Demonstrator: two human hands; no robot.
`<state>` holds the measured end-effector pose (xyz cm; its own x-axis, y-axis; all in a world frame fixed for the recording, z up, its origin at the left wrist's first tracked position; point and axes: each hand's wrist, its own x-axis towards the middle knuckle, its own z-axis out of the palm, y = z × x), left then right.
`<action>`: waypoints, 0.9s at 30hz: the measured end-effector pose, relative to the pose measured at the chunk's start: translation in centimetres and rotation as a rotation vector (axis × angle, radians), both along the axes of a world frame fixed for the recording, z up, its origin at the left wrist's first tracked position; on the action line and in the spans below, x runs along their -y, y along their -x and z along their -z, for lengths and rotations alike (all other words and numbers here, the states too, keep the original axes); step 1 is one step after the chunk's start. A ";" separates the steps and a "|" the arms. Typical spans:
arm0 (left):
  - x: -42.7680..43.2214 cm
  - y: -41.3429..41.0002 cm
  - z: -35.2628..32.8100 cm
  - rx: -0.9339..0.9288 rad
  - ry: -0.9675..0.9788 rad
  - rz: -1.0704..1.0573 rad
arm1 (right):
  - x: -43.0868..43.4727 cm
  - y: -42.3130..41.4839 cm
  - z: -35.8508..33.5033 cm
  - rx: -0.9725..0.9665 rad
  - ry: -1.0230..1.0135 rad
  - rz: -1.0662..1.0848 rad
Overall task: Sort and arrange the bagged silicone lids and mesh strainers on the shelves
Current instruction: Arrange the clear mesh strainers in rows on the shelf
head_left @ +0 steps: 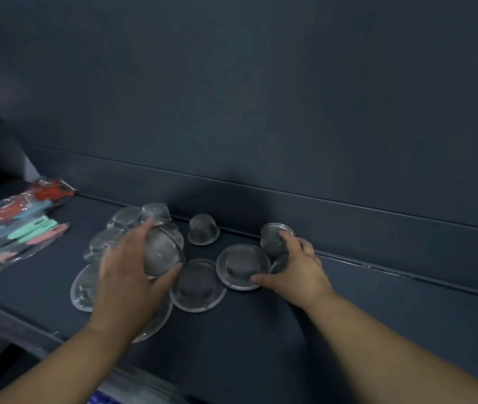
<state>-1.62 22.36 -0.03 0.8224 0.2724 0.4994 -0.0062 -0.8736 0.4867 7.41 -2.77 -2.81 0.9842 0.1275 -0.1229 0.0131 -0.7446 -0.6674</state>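
Note:
Several round metal mesh strainers lie dome-up on a dark shelf (pixel 261 351). My left hand (pixel 127 275) grips a large mesh strainer (pixel 160 253) between thumb and fingers, above a pile of other strainers (pixel 84 287). My right hand (pixel 296 266) holds a small strainer (pixel 272 237) near the back ledge, its forefinger on the rim, while its thumb touches the rim of a flat-lying strainer (pixel 242 265). Another strainer (pixel 198 284) lies in front between both hands. A small one (pixel 203 228) stands alone at the back.
Clear bags of colourful silicone items (pixel 13 228) lie at the shelf's left end. A dark back panel (pixel 261 97) rises behind, with a low ledge (pixel 377 237) along its foot. The shelf's right half is bare dark surface.

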 end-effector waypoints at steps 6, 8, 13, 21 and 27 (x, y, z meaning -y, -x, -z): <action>-7.4 0.9 3.1 -0.050 0.036 -0.095 | -7.0 1.0 0.0 -0.022 0.056 -0.051; -8.8 0.8 4.2 -0.079 0.043 -0.045 | -9.4 1.2 0.0 -0.027 0.065 -0.051; -11.3 0.5 5.9 -0.183 -0.021 0.059 | -14.2 1.2 0.2 -0.015 0.097 -0.042; -15.8 -1.0 6.9 -0.312 -0.149 0.095 | -19.2 1.3 1.0 0.040 0.170 -0.043; -21.6 -2.8 6.7 -0.334 -0.143 0.101 | -22.1 1.5 1.6 0.026 0.046 -0.117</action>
